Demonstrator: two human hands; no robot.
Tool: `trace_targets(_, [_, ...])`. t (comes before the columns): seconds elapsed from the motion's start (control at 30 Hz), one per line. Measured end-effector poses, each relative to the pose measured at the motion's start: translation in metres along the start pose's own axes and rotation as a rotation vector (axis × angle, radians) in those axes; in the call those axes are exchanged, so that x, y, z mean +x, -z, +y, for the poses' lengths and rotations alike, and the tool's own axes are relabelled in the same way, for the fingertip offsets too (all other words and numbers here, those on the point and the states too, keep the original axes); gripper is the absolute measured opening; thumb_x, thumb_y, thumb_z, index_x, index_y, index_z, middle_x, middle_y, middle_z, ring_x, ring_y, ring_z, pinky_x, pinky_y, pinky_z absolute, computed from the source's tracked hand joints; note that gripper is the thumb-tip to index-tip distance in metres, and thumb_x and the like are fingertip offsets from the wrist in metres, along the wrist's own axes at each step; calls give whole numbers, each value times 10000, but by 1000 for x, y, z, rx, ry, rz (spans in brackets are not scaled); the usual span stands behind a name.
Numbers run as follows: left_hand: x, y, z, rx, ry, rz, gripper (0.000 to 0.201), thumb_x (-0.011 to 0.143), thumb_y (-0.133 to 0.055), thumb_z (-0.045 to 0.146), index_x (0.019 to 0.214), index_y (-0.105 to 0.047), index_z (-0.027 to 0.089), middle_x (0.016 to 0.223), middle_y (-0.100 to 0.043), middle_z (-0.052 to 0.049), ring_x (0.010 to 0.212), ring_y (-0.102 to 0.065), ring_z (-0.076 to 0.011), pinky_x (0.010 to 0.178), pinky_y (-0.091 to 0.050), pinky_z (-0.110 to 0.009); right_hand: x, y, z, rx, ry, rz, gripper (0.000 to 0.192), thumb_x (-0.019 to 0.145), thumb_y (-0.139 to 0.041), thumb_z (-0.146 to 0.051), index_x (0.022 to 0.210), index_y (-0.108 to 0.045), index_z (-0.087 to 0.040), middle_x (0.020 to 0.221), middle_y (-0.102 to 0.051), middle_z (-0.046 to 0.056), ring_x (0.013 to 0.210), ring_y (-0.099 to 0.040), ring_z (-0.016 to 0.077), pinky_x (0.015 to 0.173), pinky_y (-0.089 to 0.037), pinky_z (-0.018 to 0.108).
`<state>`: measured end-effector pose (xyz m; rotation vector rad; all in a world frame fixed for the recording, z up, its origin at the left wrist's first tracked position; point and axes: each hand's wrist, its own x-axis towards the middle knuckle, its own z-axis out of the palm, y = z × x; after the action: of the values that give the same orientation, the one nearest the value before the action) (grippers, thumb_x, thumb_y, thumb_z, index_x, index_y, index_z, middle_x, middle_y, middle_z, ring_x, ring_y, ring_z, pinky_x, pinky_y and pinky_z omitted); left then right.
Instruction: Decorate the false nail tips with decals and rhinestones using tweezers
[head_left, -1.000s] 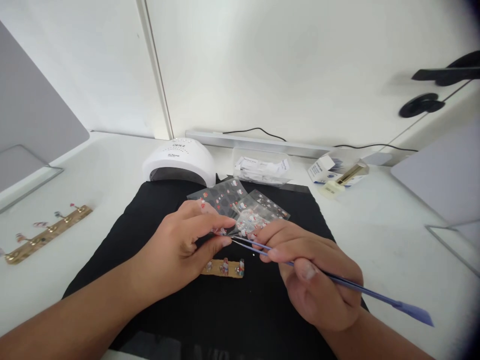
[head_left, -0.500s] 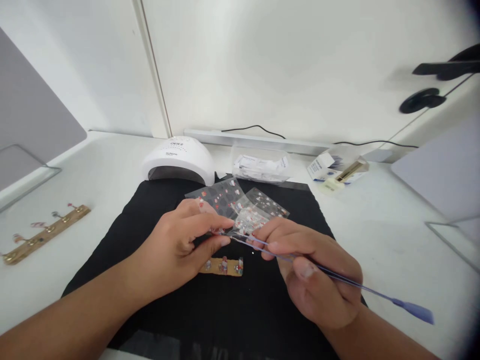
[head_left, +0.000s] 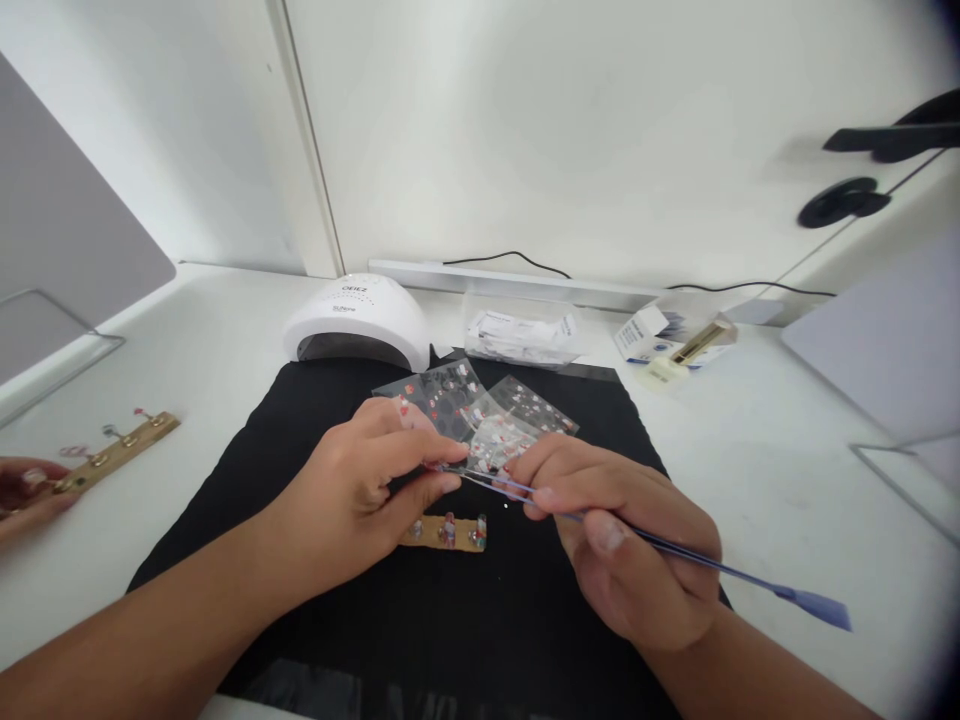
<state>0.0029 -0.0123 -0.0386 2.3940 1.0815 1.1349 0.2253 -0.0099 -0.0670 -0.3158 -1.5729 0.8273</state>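
While the left hand pinches a sticker sheet over the black mat, the right hand grips closed blue tweezers — tips pointing left — at the sheet's near edge.

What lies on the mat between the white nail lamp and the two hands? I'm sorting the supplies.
In the head view, sticker sheets lie on the black mat between the nail lamp and the left hand and right hand.

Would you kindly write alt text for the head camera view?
Over a black mat, the left hand pinches a sticker sheet while the right hand works blue tweezers at it. A white nail lamp sits behind.
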Motion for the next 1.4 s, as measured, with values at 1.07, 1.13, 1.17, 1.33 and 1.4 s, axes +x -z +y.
trace_targets(1.07, [5,-2,5,-175,177,21,191,816,-740,119,987,-768,198,792,-703,21,757,-647,-99,756,-551,-199,-2,0,1,15,-27,2,294,942,-512,-162,1097,-760,-189,739,-673,74,751,-670,241,650,-562,428])
trace_targets(1.13, [6,-2,6,-224,218,11,211,807,-738,108,996,-765,199,794,-695,25,753,-646,-96,748,-548,-196,-2,0,1,15,-33,-2,295,946,-512,-167,1101,-760,-196,740,-674,73,755,-670,240,677,-568,441])
trace_targets(1.17, [6,-2,6,-247,235,10,221,805,-733,107,1002,-764,202,801,-695,25,763,-649,-98,751,-547,-199,-2,0,1,17,-36,-3,295,949,-511,-169,1104,-759,-199,741,-674,73,752,-668,238,686,-568,445])
trace_targets(1.33, [7,-2,4,-329,297,14,229,806,-701,150,1021,-757,205,826,-685,9,787,-649,-120,770,-538,-244,-4,1,2,18,-66,13,279,955,-523,-184,1094,-764,-205,755,-682,71,704,-654,215,620,-532,390])
trace_targets(1.4, [8,0,2,-324,359,-8,230,804,-695,195,1028,-747,205,842,-681,0,800,-648,-139,771,-536,-270,-4,1,1,24,-108,43,262,960,-534,-197,1074,-770,-209,751,-693,64,687,-656,205,609,-520,373])
